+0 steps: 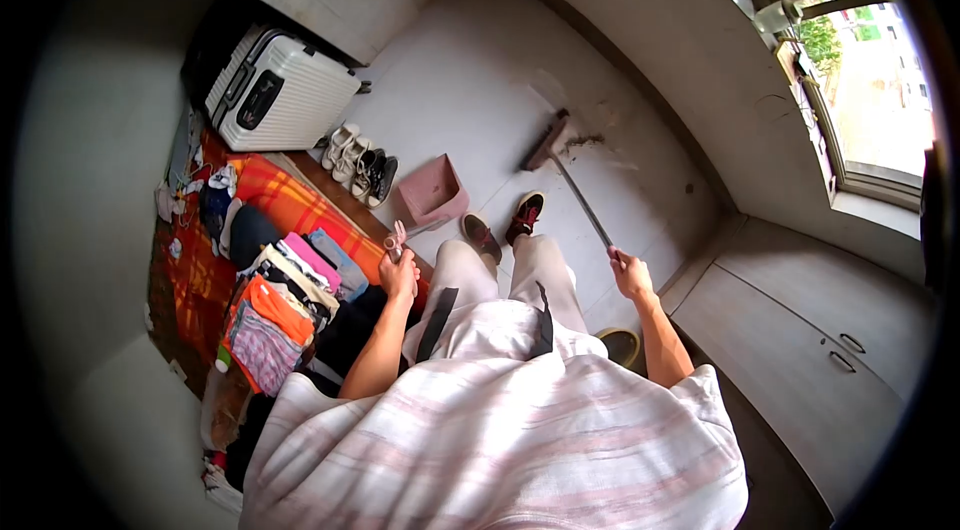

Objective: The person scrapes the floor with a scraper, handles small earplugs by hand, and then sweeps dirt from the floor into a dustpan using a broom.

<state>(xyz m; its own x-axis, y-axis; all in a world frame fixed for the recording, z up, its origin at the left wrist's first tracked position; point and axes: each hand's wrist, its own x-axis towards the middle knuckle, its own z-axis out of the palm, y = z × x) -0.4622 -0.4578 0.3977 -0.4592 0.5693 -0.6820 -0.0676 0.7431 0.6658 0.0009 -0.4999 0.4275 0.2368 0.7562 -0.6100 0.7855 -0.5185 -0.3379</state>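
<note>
My right hand [630, 275] is closed around the top of a broom's grey stick [583, 202]. The pinkish broom head [546, 142] rests on the tiled floor ahead of my feet. Beside its bristles lies a small heap of dark dirt [586, 141]. My left hand [400, 276] is wrapped round the pink upper end of the dustpan handle [394, 244]. The pink dustpan [434, 190] sits on the floor to the left of my shoes, its open side not clearly visible. The broom head and dustpan are apart.
White suitcase [290, 95] and several shoes [358, 167] stand at the left. Folded clothes [285, 300] lie on an orange checked cloth [300, 200] close to my left arm. A low cabinet [790, 330] and a window [870, 80] are on the right.
</note>
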